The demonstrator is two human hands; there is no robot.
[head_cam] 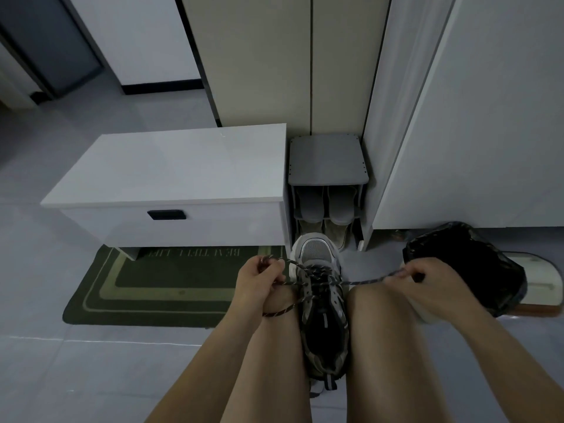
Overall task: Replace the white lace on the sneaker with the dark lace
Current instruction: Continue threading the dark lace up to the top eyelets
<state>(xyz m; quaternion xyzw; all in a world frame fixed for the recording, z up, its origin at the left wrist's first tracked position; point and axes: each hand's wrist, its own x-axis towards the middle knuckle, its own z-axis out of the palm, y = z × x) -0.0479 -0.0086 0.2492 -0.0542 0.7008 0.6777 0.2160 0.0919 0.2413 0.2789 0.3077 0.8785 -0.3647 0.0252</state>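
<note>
A grey and white sneaker [320,300] stands on the floor between my two bare legs, toe pointing away from me. A dark speckled lace [360,283] is threaded across its upper eyelets. My left hand [259,279] grips one end of the lace to the left of the shoe, and a loop of it hangs by my wrist. My right hand [424,282] pinches the other end out to the right, so the lace is stretched taut between the two. I see no white lace.
A white storage bench [171,184] with a black handle stands ahead left, over a green doormat [146,288]. A small grey shoe rack [326,190] with slippers is straight ahead. A black bag [464,264] lies at right. Tall cabinets line the back.
</note>
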